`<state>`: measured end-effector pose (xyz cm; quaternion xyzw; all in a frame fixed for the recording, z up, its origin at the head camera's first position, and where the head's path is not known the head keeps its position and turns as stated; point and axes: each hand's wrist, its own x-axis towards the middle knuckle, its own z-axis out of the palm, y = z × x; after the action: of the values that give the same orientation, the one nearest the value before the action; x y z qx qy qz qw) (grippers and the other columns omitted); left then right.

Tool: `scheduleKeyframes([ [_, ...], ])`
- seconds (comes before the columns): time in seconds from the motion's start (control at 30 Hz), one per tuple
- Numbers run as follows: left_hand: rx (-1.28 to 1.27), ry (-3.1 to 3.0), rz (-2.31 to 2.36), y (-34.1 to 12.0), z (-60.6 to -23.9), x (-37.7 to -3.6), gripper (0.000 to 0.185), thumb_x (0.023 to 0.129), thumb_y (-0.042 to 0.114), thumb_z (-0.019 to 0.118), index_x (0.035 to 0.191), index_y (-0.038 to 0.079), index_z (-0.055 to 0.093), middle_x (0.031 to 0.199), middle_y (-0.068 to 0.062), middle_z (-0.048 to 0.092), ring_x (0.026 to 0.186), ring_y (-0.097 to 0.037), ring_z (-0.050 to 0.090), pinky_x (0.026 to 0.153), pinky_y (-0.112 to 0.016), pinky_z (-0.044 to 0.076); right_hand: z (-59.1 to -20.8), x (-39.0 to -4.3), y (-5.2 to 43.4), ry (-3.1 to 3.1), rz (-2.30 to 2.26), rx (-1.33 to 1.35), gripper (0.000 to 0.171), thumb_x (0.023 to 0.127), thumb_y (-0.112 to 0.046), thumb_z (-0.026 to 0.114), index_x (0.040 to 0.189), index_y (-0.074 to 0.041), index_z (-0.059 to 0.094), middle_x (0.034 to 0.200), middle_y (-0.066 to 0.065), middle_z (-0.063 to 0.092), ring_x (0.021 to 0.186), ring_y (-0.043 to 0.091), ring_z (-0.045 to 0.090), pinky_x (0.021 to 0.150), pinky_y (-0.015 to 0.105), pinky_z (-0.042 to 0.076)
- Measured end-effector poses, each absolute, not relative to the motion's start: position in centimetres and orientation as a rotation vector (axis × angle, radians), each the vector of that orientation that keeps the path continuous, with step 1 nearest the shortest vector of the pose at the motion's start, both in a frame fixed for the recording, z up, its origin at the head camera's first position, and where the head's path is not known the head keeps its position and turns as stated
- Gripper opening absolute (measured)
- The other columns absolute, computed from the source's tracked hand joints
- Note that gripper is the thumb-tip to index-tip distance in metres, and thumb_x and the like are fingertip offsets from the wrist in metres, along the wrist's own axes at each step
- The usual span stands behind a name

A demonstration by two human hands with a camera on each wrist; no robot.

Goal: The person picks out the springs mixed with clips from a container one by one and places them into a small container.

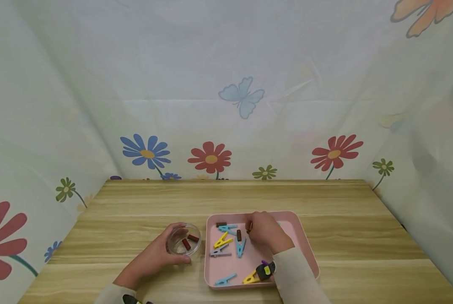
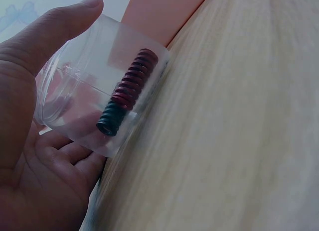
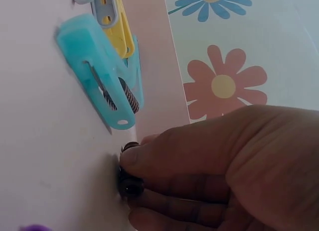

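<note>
My left hand (image 1: 155, 254) grips a small clear bowl (image 1: 184, 240) on the wooden table, just left of a pink tray (image 1: 304, 249). In the left wrist view the thumb and fingers of that hand (image 2: 30, 141) wrap the bowl (image 2: 75, 91), and a dark red spring (image 2: 130, 89) lies inside it. My right hand (image 1: 263, 233) reaches into the tray and pinches a small dark spring (image 3: 130, 183) between its fingertips (image 3: 149, 156), low against the tray floor. A teal clothespin (image 3: 107, 91) lies just beyond the spring.
Several blue, yellow and grey clothespins (image 1: 223, 244) and loose springs (image 1: 239, 235) lie in the tray. A purple and yellow clip (image 1: 257, 273) sits near its front edge. Flower-printed sheets wall the table (image 1: 135, 202) on three sides.
</note>
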<state>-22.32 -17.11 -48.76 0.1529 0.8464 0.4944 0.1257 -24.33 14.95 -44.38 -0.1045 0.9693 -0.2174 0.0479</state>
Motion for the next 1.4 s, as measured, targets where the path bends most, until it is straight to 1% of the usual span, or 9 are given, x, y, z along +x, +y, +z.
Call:
scheduleKeyframes([
  [0.1,0.444,2.469,1.437,-17.1,-48.7,-22.3,0.084,0.071,0.037,0.086,0.138,0.028,0.036,0.145,-0.006,0.049,0.138,-0.028,0.043,0.112,-0.055,0.03,-44.4,-24.3,15.0,2.961,-0.643,-0.343,0.014,0.087,-0.002,0.062,0.079,-0.013,0.063,0.072,-0.002,0.057,0.066,0.015,0.049,0.061,0.028,0.041],
  [0.27,0.426,2.466,1.445,-17.1,-48.7,-22.3,0.084,0.07,0.037,0.086,0.138,0.029,0.037,0.144,-0.005,0.049,0.138,-0.027,0.043,0.112,-0.055,0.03,-44.2,-24.2,15.0,2.955,-0.667,-0.36,0.011,0.086,-0.002,0.063,0.082,-0.013,0.065,0.074,-0.002,0.059,0.066,0.014,0.051,0.06,0.028,0.044],
  [0.37,0.422,2.467,1.448,-17.1,-48.8,-22.3,0.084,0.07,0.036,0.087,0.137,0.029,0.037,0.143,-0.004,0.05,0.138,-0.026,0.043,0.112,-0.056,0.03,-43.9,-24.2,15.0,2.941,-0.702,-0.331,0.01,0.085,-0.003,0.065,0.086,-0.012,0.067,0.077,-0.001,0.061,0.068,0.015,0.052,0.061,0.028,0.046],
  [0.53,0.418,2.474,1.446,-17.0,-48.8,-22.3,0.084,0.07,0.036,0.087,0.137,0.029,0.038,0.143,-0.004,0.051,0.138,-0.026,0.043,0.113,-0.056,0.028,-43.5,-24.2,14.9,2.902,-0.789,-0.239,0.012,0.085,-0.003,0.068,0.093,-0.012,0.069,0.082,0.001,0.062,0.073,0.018,0.054,0.064,0.029,0.05],
  [0.77,0.419,2.484,1.437,-17.0,-48.8,-22.4,0.085,0.069,0.038,0.087,0.138,0.028,0.037,0.143,-0.004,0.05,0.138,-0.026,0.043,0.113,-0.055,0.029,-42.9,-24.2,15.0,2.895,-0.836,-0.217,0.013,0.086,-0.006,0.07,0.098,-0.011,0.069,0.083,0.001,0.06,0.075,0.018,0.054,0.061,0.028,0.048],
  [1.17,0.461,2.464,1.443,-17.2,-48.7,-22.4,0.084,0.071,0.036,0.086,0.138,0.026,0.036,0.144,-0.007,0.049,0.138,-0.028,0.043,0.112,-0.055,0.03,-41.7,-23.9,15.1,2.987,-0.91,-0.314,0.016,0.085,-0.005,0.069,0.101,-0.011,0.069,0.088,-0.001,0.065,0.078,0.015,0.055,0.073,0.032,0.052],
  [1.4,0.451,2.471,1.434,-17.2,-48.8,-22.4,0.084,0.071,0.038,0.086,0.138,0.027,0.037,0.144,-0.005,0.05,0.138,-0.027,0.043,0.112,-0.056,0.029,-41.4,-23.7,15.0,3.032,-0.921,-0.382,0.014,0.086,-0.006,0.068,0.099,-0.011,0.069,0.088,-0.002,0.066,0.076,0.013,0.055,0.072,0.032,0.053],
])
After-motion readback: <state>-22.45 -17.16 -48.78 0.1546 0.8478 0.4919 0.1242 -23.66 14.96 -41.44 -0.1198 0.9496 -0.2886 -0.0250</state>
